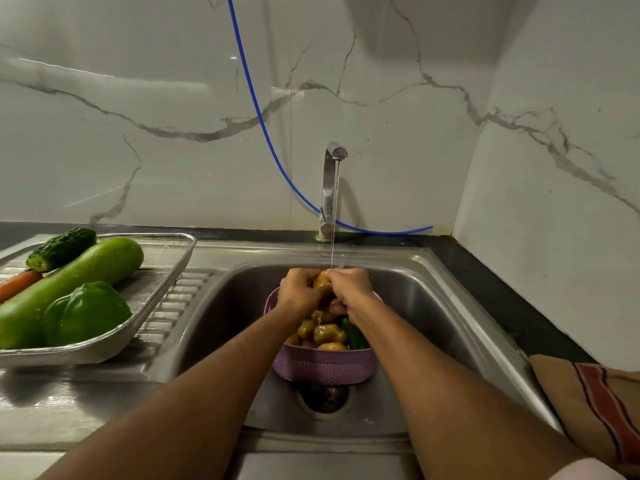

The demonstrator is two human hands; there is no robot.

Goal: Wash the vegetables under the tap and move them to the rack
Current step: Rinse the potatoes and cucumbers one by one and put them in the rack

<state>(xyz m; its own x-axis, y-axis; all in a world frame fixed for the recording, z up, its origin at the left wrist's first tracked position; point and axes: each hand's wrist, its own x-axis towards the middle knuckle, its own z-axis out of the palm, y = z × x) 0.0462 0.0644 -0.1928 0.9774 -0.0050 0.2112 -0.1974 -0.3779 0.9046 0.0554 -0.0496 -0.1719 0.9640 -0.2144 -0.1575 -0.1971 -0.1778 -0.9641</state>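
potato [321, 279] sits gripped between left hand [298, 293] and right hand [349, 287] under the tap [331, 188] stream, best turned steadily so every side rinses, above a purple basket [323, 368] of more potatoes and a green vegetable, while the rack [162, 271] holds a bottle gourd, capsicum, carrot and bitter gourd.

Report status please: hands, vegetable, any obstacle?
Left hand and right hand both grip one yellow potato under thin tap stream. Purple plastic basket below holds more. Nothing blocks steel mesh rack.
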